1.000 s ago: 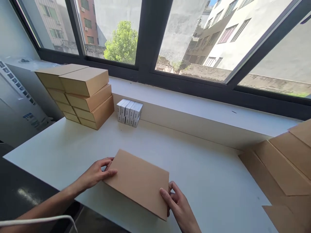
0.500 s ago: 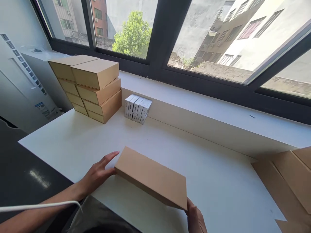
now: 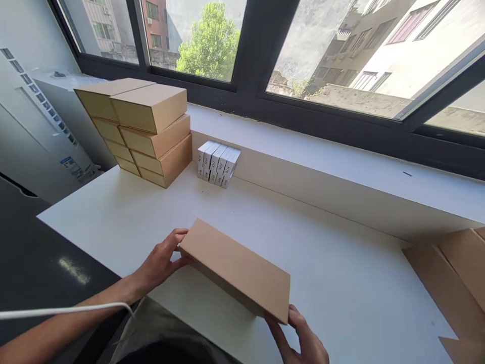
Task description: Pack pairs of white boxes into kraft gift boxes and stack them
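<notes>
A closed brown cardboard box [image 3: 238, 270] is held between my two hands at the front of the white table. My left hand [image 3: 162, 260] grips its left end, thumb along the near side and fingers around the far corner. At the right end, my right hand [image 3: 299, 338] has its thumb under the near edge and its fingers against the short side. The underside of the box is hidden, so I cannot tell whether it touches the table.
Several brown boxes [image 3: 151, 131] are stacked at the back left of the white table [image 3: 341, 283]. Beside them stand small white boxes [image 3: 217, 164] against the sill wall. Brown cardboard [image 3: 450, 283] lies at the right edge. A white cable [image 3: 68, 309] crosses my left forearm.
My left fingers, stretched out before, have closed around the left end of the box. My right thumb has come under its near edge. The view has shifted slightly.
</notes>
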